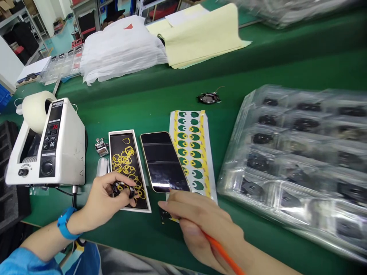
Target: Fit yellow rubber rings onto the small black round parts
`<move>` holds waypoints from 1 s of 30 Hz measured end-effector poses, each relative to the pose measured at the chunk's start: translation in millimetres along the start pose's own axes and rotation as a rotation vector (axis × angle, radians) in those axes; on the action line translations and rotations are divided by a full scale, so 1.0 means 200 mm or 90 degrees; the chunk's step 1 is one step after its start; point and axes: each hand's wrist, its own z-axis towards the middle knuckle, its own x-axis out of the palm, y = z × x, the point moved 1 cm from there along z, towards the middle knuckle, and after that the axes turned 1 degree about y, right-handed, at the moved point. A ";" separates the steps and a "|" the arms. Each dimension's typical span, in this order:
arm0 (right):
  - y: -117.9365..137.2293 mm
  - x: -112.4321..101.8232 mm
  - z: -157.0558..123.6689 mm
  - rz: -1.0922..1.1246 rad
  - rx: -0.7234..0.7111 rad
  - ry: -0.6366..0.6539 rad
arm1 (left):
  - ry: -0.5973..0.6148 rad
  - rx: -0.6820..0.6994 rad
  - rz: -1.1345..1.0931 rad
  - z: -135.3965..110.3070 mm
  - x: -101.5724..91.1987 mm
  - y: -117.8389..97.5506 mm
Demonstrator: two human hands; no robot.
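My left hand (99, 202) pinches a small round black part (119, 187) between thumb and fingers. It is above the near end of a shallow white-rimmed box (142, 168), where many thin yellow rings (124, 162) lie on a dark bottom. My right hand (208, 221) is closed around a thin orange-handled tool (223, 253); its tip is hidden, so I cannot tell its kind. Under the right fingertips lies the near end of a phone (163, 162). Beside the phone is a sheet of yellow-and-white die-cut stickers (210, 164), partly covered by my right hand.
A white tape dispenser (69, 145) stands at left, near a small metal counter (101, 147). Stacked clear plastic trays (229, 172) with black parts fill the right. Another round black part (209, 98) lies behind the stickers. White bags (123, 46) and yellow paper (206, 36) lie farther back.
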 end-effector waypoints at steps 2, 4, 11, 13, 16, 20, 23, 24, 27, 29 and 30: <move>0.01 0.03 0.01 -0.047 -0.077 0.007 | -0.011 0.015 0.010 0.00 0.01 -0.01; 0.01 0.05 0.03 -0.109 -0.095 0.028 | -0.029 0.029 0.028 -0.01 0.01 -0.01; 0.03 0.08 0.09 -0.138 -0.056 -0.003 | -0.030 0.050 0.086 -0.05 0.05 0.02; 0.02 0.08 0.09 -0.136 -0.046 -0.011 | -0.028 0.063 0.108 -0.06 0.06 0.03; 0.01 0.08 0.10 -0.133 -0.028 -0.014 | -0.013 0.089 0.135 -0.07 0.07 0.05; 0.02 0.09 0.11 -0.103 0.016 -0.015 | 0.009 0.182 0.208 -0.09 0.05 0.08; 0.02 0.09 0.11 -0.082 0.035 -0.025 | 0.038 0.297 0.267 -0.09 0.05 0.09; 0.02 0.09 0.11 -0.082 0.036 -0.027 | 0.050 0.326 0.281 -0.10 0.05 0.09; 0.01 0.09 0.11 -0.091 0.031 -0.020 | 0.075 0.346 0.305 -0.10 0.05 0.09; 0.00 0.09 0.11 -0.090 0.028 -0.015 | 0.078 0.326 0.300 -0.10 0.06 0.09; 0.00 0.09 0.11 -0.081 0.026 -0.015 | 0.076 0.311 0.293 -0.10 0.06 0.09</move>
